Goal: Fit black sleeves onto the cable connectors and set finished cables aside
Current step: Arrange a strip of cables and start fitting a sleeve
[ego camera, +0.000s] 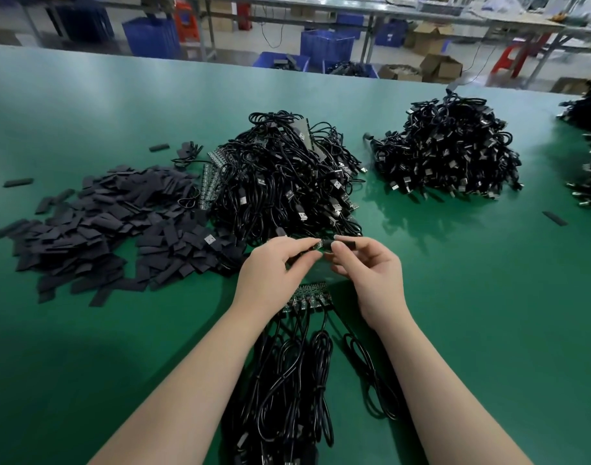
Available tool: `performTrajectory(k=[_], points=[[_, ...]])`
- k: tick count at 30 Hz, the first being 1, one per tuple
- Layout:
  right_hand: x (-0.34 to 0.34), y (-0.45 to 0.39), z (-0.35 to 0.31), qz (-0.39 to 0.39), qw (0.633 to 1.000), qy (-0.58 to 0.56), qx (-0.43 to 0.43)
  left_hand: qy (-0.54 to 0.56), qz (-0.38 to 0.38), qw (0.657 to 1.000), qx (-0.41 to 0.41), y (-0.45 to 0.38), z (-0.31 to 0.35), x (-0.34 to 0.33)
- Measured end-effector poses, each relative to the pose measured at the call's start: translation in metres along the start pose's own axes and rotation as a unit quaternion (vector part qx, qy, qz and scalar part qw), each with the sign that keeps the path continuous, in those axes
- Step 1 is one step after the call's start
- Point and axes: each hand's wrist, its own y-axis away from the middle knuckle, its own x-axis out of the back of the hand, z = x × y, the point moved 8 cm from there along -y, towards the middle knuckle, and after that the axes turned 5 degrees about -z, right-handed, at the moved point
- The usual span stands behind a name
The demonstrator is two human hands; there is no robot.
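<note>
My left hand [277, 266] pinches a small cable connector [318, 246] with a bare circuit board at its tip. My right hand [371, 270] pinches a black sleeve [346, 245] right against that connector, end to end. Below my hands a row of bare connectors [307, 297] lies on the green table [471, 297], their black cables [294, 380] trailing toward me between my forearms. A wide pile of loose black sleeves [113, 226] is spread at the left.
A big heap of black cables [287, 182] sits just beyond my hands. Another cable heap [451, 149] lies at the right, and more cables [589, 156] at the far right edge. Single sleeves [554, 218] lie scattered. Blue bins [326, 47] and cardboard boxes stand past the table.
</note>
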Motion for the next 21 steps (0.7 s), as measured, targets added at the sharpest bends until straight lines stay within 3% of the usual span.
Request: performTrajectory(k=[11,21], points=[[0.0007,0.0005,-0.0030,0.014,0.999,0.041,0.007,-0.014,-0.021,1.000,-0.003,0.0002,-0.0013,-0.0026],[-0.0035,-0.0019,0.0000,-0.028,0.999,0.018,-0.013,-0.013,-0.020,1.000,0.001,-0.0010,-0.0032,-0.0032]])
